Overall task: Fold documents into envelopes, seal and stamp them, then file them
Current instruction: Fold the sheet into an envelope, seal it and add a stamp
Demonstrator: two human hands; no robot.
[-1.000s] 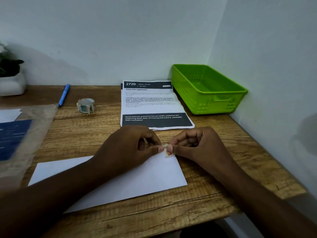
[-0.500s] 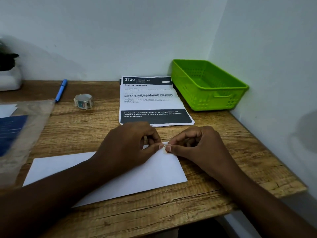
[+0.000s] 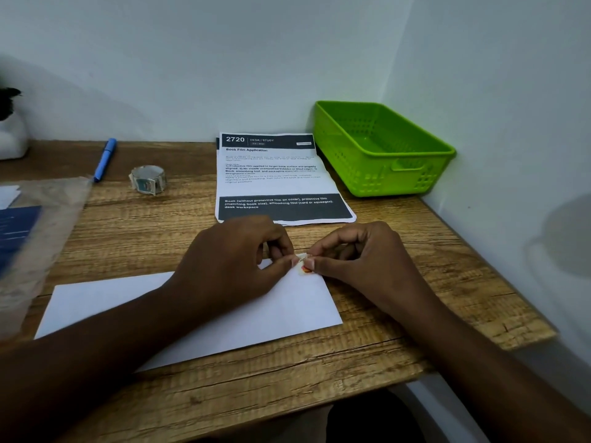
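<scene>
**A:** Starting at the far left edge: a white pot with dark leaves, half out of view. In front of it, a clear plastic sleeve lying on the desk with something blue inside.

**B:** And beside that, a blue pen angled toward the wall, then a small roll of stamps standing on its own, well apart from the hands.

**A:** Now the action. A white envelope lies flat near the front edge of the desk, tilted a little, and the left forearm crosses over it. The left hand is curled, thumb and forefinger together in a pinching grip on a small stamp.

**B:** Right at the envelope's upper right corner, that stamp. I see a bit of red on it; the print is too small to read.

**A:** And the right hand meets it from the other side, fingers curled in, grip clamped on the same stamp. Fingertips of both hands nearly touching.

**B:** Whether the stamp is flat on the paper yet, I cannot tell.

**A:** Behind the hands, a printed document headed "Book Film Application", lying face up against the wall.

**B:** And far right, a green basket tucked into the corner, just beside that document.
</scene>
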